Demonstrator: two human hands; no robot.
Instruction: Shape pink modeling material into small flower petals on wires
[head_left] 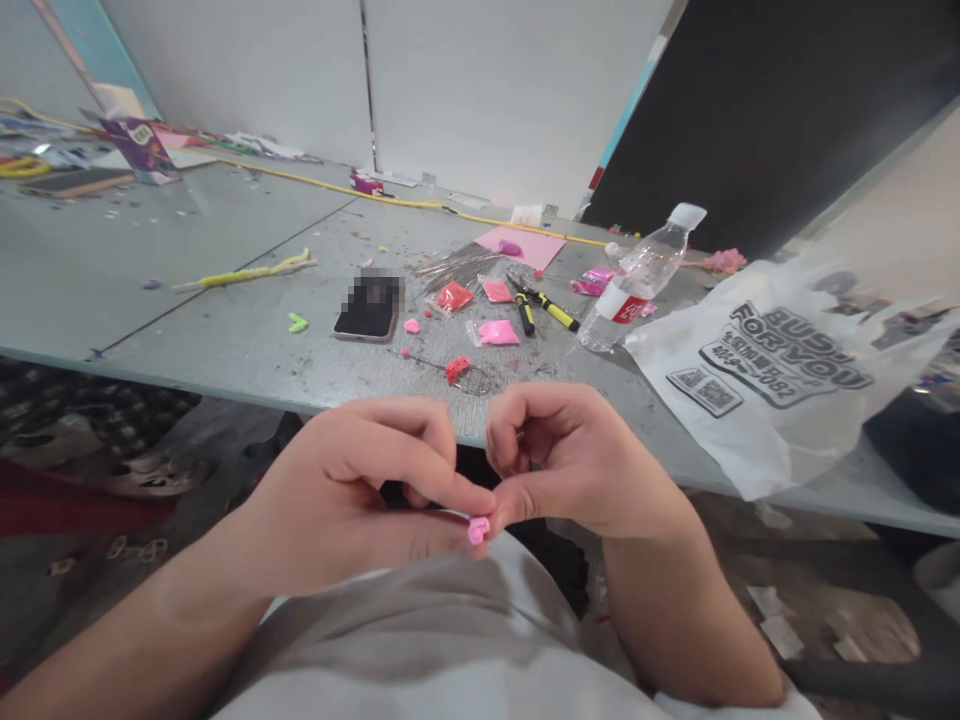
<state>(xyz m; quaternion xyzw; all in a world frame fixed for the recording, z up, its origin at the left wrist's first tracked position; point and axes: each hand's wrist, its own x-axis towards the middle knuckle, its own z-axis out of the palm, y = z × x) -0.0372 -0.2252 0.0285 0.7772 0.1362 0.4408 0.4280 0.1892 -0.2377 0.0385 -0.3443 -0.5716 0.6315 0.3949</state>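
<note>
Just in front of the table's near edge, my left hand (352,495) pinches a small curled pink clay piece (478,530) between thumb and forefinger. My right hand (581,460) meets it from the other side, thumb and finger pressed at the piece, its other fingers curled. On the table beyond my fingers lies a red clay shape on looped wire (457,371). Near it are a pink lump of clay (412,326) and a packet of pink clay (499,333).
A phone (367,308) lies left of the clay packets, with yellow-handled pliers (555,312) to their right. A plastic bottle (637,280) and a white plastic bag (757,380) stand at the right. Thin wires (461,268) and pink paper (529,247) lie farther back. A yellow cable (337,189) crosses behind.
</note>
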